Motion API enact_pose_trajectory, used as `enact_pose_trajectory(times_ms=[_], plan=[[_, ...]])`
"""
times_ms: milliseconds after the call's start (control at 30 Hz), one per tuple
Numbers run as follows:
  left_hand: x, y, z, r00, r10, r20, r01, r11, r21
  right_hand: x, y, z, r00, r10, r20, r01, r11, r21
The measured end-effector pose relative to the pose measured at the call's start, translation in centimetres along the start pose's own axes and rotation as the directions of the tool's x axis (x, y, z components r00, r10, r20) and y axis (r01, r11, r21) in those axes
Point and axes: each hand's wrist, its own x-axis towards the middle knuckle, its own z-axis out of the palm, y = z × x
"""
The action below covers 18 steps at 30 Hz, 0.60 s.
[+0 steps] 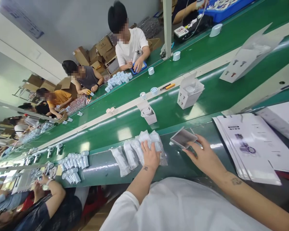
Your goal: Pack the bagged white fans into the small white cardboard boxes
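My left hand (150,156) rests palm down on a row of several small clear plastic bags (135,150) lying on the near green ledge, its fingers curled over one bag. My right hand (204,155) lies a little to the right, fingers stretched toward a small grey-and-white card or flat box (183,138), with the fingertips touching its near edge. Whether it grips the card is unclear.
A stack of printed sheets (250,150) lies to the right. Open white boxes (189,91) ride the green conveyor belt (125,125). Other people sit along the far side and at the near left, handling small white parts (73,162).
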Motion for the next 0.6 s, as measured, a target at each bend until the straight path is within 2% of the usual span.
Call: enact_pose_trajectory(times_ms=[100,167,267,333,433,500,567,600], plan=[[-0.1,-0.2,1.2,1.0,-0.006,0.011,0.007,0.999,-0.038,1.3,0.0,-1.8,0.994,-0.11,0.025,0.112,0.99,-0.083],[-0.1,-0.1,1.5,0.999,0.002,0.034,0.0,0.998,-0.06,3.4,0.3,-2.9,0.978,-0.136,0.16,0.152,0.984,-0.092],[0.0,-0.1,1.3,0.999,0.012,0.046,-0.007,0.995,-0.103,6.4,0.4,-4.2,0.911,-0.079,0.404,0.124,0.988,-0.087],[-0.1,-0.4,0.5,1.0,-0.031,0.001,0.031,0.987,-0.159,7.4,-0.3,-4.7,0.879,-0.046,0.475,0.128,0.982,-0.141],[-0.6,-1.8,-1.9,0.979,-0.171,-0.107,0.123,0.925,-0.36,7.8,-1.8,-5.0,0.861,-0.041,0.507,0.181,0.956,-0.231],[-1.3,-3.2,-4.4,0.952,-0.276,-0.13,0.157,0.809,-0.566,7.9,-2.4,-5.0,0.861,-0.044,0.506,0.196,0.948,-0.25],[-2.2,-4.2,-7.6,0.952,-0.276,-0.129,0.091,0.662,-0.744,8.1,-2.3,-4.8,0.869,-0.066,0.49,0.203,0.952,-0.231],[-2.7,-4.1,-9.3,0.964,-0.227,-0.142,0.023,0.598,-0.801,8.3,-1.9,-4.7,0.871,-0.082,0.485,0.21,0.954,-0.215]])
